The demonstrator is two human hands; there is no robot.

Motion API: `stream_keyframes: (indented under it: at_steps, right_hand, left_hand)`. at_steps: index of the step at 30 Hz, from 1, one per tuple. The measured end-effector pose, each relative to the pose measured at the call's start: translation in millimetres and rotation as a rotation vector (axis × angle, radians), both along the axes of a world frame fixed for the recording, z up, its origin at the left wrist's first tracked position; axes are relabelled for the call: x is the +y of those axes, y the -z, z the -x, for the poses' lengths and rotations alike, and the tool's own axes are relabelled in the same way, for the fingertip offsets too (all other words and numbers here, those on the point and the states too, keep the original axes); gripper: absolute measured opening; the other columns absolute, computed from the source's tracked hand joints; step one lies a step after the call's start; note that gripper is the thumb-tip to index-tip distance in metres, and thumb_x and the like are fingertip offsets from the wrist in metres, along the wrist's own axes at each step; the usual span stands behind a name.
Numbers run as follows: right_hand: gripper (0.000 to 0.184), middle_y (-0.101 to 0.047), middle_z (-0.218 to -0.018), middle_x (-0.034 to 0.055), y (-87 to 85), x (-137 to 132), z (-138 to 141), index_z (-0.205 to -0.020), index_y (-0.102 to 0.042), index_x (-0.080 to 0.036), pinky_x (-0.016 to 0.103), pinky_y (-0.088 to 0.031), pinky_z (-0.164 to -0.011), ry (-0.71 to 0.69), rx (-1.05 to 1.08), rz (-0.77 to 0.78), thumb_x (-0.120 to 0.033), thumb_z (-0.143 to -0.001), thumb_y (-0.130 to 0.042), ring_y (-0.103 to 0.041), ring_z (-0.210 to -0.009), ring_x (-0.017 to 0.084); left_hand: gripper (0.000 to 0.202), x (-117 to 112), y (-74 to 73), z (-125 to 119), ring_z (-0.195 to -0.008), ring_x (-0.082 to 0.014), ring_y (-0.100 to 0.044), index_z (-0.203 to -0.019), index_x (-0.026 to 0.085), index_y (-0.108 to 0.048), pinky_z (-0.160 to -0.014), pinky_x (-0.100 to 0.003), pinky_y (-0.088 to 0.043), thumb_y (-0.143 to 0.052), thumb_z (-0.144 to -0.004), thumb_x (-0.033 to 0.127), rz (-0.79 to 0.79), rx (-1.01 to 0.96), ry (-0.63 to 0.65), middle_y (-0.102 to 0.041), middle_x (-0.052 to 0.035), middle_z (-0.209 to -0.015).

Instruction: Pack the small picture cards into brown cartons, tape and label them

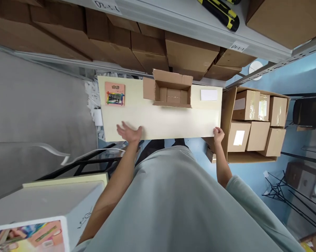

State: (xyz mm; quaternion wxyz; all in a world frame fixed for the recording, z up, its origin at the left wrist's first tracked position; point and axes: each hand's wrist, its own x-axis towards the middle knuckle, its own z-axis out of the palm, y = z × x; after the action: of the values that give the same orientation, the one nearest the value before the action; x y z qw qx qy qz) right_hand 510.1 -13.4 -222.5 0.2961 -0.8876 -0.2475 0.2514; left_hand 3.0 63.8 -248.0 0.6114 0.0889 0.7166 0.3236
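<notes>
My left hand (pixel 129 133) lies on the near left part of a pale table (pixel 160 120), its fingers spread and nothing in it. My right hand (pixel 218 134) curls over the table's near right corner, gripping the edge. At the back middle of the table stands an open cardboard box (pixel 171 91) with its flaps up. A small pink framed picture (pixel 115 93) lies at the back left. A white card (pixel 209 95) lies at the back right.
Metal shelves (pixel 189 26) stacked with brown cartons run behind the table; a yellow-black tool (pixel 222 14) lies on the upper shelf. A large open carton (pixel 255 124) of taped boxes stands at the right. A white box (pixel 42 206) sits near left.
</notes>
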Motion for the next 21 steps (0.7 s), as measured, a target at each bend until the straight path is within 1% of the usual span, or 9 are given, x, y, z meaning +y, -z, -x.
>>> stream_keyframes:
  at_steps: [3, 5, 6, 8, 9, 11, 13, 17, 21]
  right_hand:
    - [0.043, -0.059, -0.153, 0.0245, -10.5, 10, 31, -0.132, -0.073, -0.013, 0.048, -0.051, -0.122, -0.195, -0.2, 0.089, -0.039, -0.101, -0.061, -0.058, -0.145, 0.031]
    - [0.046, -0.049, -0.167, 0.0233, -15.1, 19, 65, -0.145, -0.068, -0.014, 0.048, -0.047, -0.127, -0.528, -0.268, 0.156, -0.037, -0.107, -0.058, -0.048, -0.155, 0.031]
    - [0.047, -0.047, -0.169, 0.0227, -16.3, 24, 83, -0.15, -0.066, -0.015, 0.048, -0.045, -0.128, -0.7, -0.253, 0.192, -0.036, -0.108, -0.058, -0.047, -0.156, 0.03]
    - [0.049, -0.044, -0.173, 0.0224, -17.5, 34, 115, -0.155, -0.062, -0.015, 0.05, -0.045, -0.128, -0.925, -0.22, 0.294, -0.032, -0.109, -0.059, -0.044, -0.158, 0.031]
    - [0.049, -0.044, -0.174, 0.023, -18.2, 38, 129, -0.156, -0.061, -0.015, 0.051, -0.046, -0.127, -0.972, -0.222, 0.356, -0.028, -0.109, -0.058, -0.044, -0.158, 0.032]
    - [0.047, -0.043, -0.173, 0.0267, -21.1, 46, 152, -0.154, -0.062, -0.011, 0.054, -0.047, -0.124, -0.947, -0.266, 0.464, -0.021, -0.108, -0.056, -0.043, -0.158, 0.036]
    - [0.046, -0.043, -0.171, 0.0299, -25.9, 56, 176, -0.152, -0.062, -0.007, 0.057, -0.047, -0.124, -0.894, -0.314, 0.474, -0.021, -0.108, -0.054, -0.043, -0.158, 0.039]
    - [0.047, -0.046, -0.17, 0.0266, -37.4, 89, 260, -0.153, -0.063, -0.01, 0.055, -0.045, -0.129, -1.032, -0.259, 0.261, -0.027, -0.11, -0.054, -0.046, -0.158, 0.037]
    - [0.044, -0.058, -0.163, 0.0176, -39.8, 135, 382, -0.153, -0.065, -0.017, 0.044, -0.049, -0.128, -1.258, -0.078, 0.136, -0.028, -0.113, -0.051, -0.061, -0.147, 0.03]
  left_hand:
    - [0.116, 11, 3.3, -15, -0.168, -0.0517, -0.018, -0.166, 0.018, -0.043, -0.132, -0.061, -0.035, -0.101, -0.069, 0.044, -0.012, 0.283, 0.364, -0.022, -0.0278, -0.181]
    - [0.124, 15, 6.3, -26, -0.17, -0.0553, -0.007, -0.167, 0.019, -0.041, -0.132, -0.066, -0.03, -0.104, -0.062, 0.042, -0.074, 0.445, 0.551, -0.014, -0.0282, -0.184]
    - [0.124, 16, 7.8, -31, -0.17, -0.0562, -0.003, -0.167, 0.018, -0.041, -0.132, -0.068, -0.028, -0.103, -0.062, 0.042, -0.105, 0.484, 0.582, -0.011, -0.0286, -0.185]
    - [0.119, 14, 9.9, -37, -0.17, -0.0569, 0.0, -0.166, 0.016, -0.041, -0.132, -0.069, -0.027, -0.1, -0.066, 0.044, -0.136, 0.519, 0.596, -0.007, -0.0292, -0.185]
    - [0.116, 12, 10.2, -38, -0.17, -0.0572, 0.0, -0.165, 0.016, -0.042, -0.132, -0.07, -0.026, -0.099, -0.068, 0.045, -0.143, 0.53, 0.594, -0.006, -0.0293, -0.185]
    - [0.109, 10, 9.3, -35, -0.169, -0.0581, -0.002, -0.161, 0.015, -0.048, -0.132, -0.071, -0.024, -0.099, -0.069, 0.044, -0.153, 0.556, 0.587, -0.008, -0.0293, -0.185]
    - [0.098, 13, 6.7, -22, -0.168, -0.057, -0.012, -0.156, 0.016, -0.056, -0.134, -0.071, -0.022, -0.097, -0.071, 0.043, -0.185, 0.582, 0.581, -0.023, -0.0298, -0.181]
    - [0.071, 41, 0.6, 31, -0.153, -0.0434, -0.049, -0.152, 0.016, -0.06, -0.133, -0.059, -0.034, -0.079, -0.088, 0.039, -0.221, 0.671, 0.533, -0.061, -0.0233, -0.154]
    - [0.058, 86, 0.1, 96, -0.149, -0.0361, -0.054, -0.15, 0.014, -0.059, -0.134, -0.05, -0.036, -0.068, -0.095, 0.031, -0.297, 0.847, 0.442, -0.063, -0.0209, -0.15]
